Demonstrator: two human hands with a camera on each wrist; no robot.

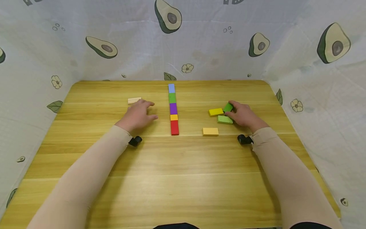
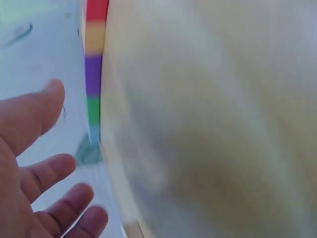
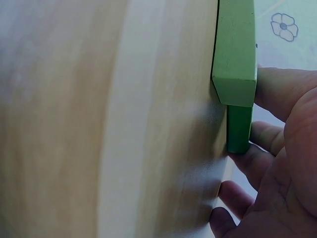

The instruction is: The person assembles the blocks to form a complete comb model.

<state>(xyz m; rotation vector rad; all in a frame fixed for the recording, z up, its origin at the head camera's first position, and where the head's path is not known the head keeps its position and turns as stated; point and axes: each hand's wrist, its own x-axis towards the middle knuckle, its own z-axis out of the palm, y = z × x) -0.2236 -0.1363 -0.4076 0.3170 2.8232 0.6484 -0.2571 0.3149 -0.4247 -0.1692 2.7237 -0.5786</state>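
My left hand is over the table, fingers spread and thumb apart, holding nothing. Just behind its fingers lies a pale wooden block, partly covered by them. To its right a straight row of touching blocks runs away from me: red, orange, purple, green and light blue. On the right, my right hand pinches a dark green block between thumb and index finger. Beside it lie a light green block and a yellow block.
A pale yellow block lies nearer to me, left of the right hand. The wooden table is bordered at the back and sides by a hanging cloth with avocado prints.
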